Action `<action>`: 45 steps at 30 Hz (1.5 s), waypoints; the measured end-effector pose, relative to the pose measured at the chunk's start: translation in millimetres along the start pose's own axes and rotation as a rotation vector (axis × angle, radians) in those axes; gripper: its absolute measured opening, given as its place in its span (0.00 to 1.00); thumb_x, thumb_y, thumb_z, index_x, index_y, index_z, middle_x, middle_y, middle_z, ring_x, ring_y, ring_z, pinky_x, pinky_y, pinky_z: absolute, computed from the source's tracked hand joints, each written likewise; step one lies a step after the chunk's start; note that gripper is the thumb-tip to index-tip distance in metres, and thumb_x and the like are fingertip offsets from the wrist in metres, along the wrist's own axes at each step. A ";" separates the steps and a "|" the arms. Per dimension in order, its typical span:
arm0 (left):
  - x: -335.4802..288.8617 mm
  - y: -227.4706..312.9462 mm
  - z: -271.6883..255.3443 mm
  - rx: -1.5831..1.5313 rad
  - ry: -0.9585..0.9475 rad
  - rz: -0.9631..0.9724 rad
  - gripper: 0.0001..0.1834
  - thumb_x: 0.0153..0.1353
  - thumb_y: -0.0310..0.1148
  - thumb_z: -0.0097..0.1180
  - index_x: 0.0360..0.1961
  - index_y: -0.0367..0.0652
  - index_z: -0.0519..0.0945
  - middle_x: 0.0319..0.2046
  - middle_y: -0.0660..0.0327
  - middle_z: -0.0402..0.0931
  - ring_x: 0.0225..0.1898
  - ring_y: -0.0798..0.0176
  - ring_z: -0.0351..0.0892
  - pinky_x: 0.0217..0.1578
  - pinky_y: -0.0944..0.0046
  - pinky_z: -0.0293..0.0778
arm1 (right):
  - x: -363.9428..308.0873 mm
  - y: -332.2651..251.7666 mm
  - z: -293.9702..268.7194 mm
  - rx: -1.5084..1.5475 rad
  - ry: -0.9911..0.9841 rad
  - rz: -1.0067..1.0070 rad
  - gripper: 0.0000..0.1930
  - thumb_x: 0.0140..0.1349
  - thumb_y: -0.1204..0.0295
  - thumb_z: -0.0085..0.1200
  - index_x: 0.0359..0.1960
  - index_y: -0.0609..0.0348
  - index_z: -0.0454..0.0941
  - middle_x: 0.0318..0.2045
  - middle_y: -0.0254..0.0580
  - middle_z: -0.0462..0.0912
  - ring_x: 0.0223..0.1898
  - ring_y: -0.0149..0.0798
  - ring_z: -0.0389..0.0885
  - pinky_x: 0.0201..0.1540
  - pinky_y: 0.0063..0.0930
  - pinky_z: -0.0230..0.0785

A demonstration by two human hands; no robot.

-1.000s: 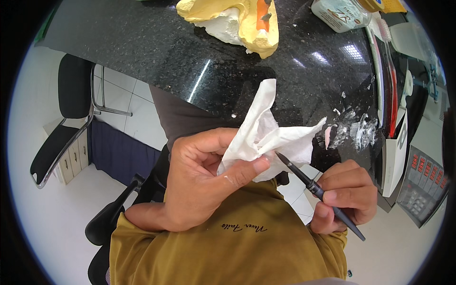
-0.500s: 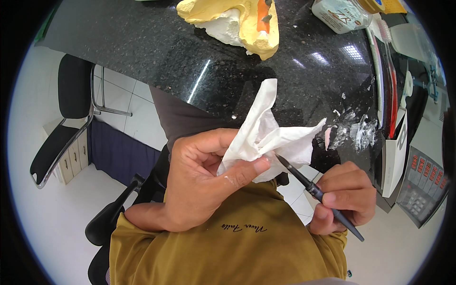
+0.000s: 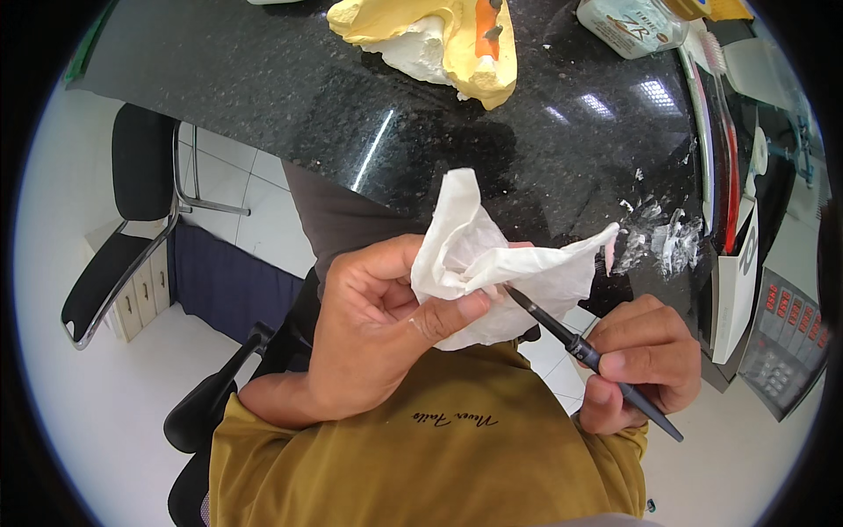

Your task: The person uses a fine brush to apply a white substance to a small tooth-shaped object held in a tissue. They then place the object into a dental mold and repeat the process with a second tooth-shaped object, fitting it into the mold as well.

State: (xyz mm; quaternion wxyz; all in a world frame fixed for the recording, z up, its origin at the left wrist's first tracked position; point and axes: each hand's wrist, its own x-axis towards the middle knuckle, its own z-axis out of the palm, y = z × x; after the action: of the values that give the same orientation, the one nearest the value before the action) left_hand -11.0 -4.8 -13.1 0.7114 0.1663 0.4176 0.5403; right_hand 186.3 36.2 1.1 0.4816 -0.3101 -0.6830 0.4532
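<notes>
My left hand (image 3: 373,321) pinches a crumpled white tissue (image 3: 536,272) between thumb and fingers, above my lap at the counter's front edge. White residue marks the thumb. In my right hand (image 3: 645,364) is a slim dark brush (image 3: 575,345), held like a pen and slanting up to the left. Its tip touches or almost touches a small pale piece in the tissue's fold, beside my left thumb; whether I hold that piece too is hidden. Beyond the tissue, a yellow and white dental plaster model (image 3: 470,61) with an orange strip and grey posts rests on the counter.
White smears (image 3: 672,246) streak the black speckled counter (image 3: 263,88) at right. Behind them stand a clear jar (image 3: 632,26), a red-handled toothbrush (image 3: 727,167) and a white box (image 3: 736,290). A device with red digits (image 3: 786,325) is far right; a black chair (image 3: 145,167) is left.
The tissue has turned in my left hand, its upright corner shifting left and lower and its fold opening more. The brush has stayed at the fold, its handle slightly lower.
</notes>
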 end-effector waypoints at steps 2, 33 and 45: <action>0.0 -0.4 -0.5 -0.006 -0.005 0.002 0.11 0.57 0.19 0.55 0.43 0.30 0.75 0.46 0.50 0.77 0.45 0.68 0.76 0.46 0.68 0.74 | 0.2 -0.7 0.7 -0.004 -0.002 0.010 0.17 0.35 0.84 0.65 0.31 0.63 0.79 0.22 0.43 0.78 0.18 0.35 0.78 0.19 0.19 0.68; -2.7 6.2 4.8 0.137 0.036 0.023 0.12 0.57 0.20 0.56 0.44 0.29 0.76 0.37 0.56 0.80 0.38 0.72 0.78 0.39 0.73 0.74 | 0.4 2.1 -8.7 -0.052 -0.013 -0.101 0.16 0.36 0.83 0.64 0.31 0.65 0.78 0.21 0.44 0.77 0.20 0.36 0.76 0.18 0.19 0.68; -2.6 9.0 4.7 0.131 0.061 0.001 0.11 0.57 0.21 0.57 0.42 0.29 0.77 0.35 0.56 0.80 0.35 0.73 0.79 0.36 0.75 0.75 | 0.9 0.4 0.8 -0.129 -0.020 -0.090 0.14 0.38 0.82 0.65 0.31 0.63 0.78 0.20 0.42 0.77 0.19 0.35 0.76 0.18 0.20 0.68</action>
State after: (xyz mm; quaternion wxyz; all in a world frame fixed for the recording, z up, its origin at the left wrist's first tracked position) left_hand -13.2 -2.9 -3.1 0.6855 0.1961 0.4736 0.5171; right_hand 185.2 36.9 1.0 0.4737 -0.3049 -0.7288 0.3892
